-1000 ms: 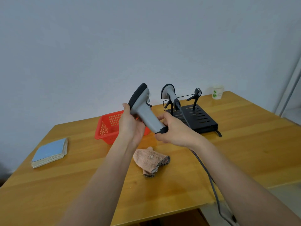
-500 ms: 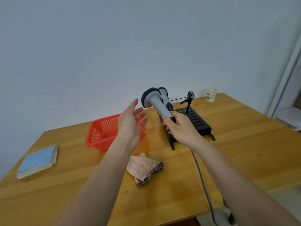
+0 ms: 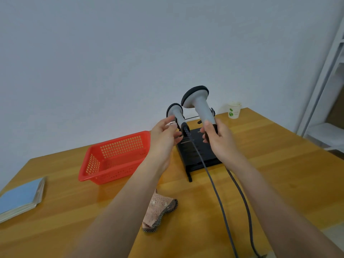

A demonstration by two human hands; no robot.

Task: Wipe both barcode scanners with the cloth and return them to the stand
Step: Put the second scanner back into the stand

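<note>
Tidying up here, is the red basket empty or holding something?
Empty: the red basket shows only its bare perforated floor and walls, nothing inside.

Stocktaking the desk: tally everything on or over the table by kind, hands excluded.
Barcode scanners: 2 (one on the stand, one gripped by the right hand)
Scanner stand: 1
Cloth: 1
Red basket: 1
Blue booklet: 1
Paper cup: 1
Total: 7

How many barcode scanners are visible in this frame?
2. One scanner is gripped at its handle by the right hand, above the black stand. The other scanner sits at the stand's left side, beside the open left hand.
</note>
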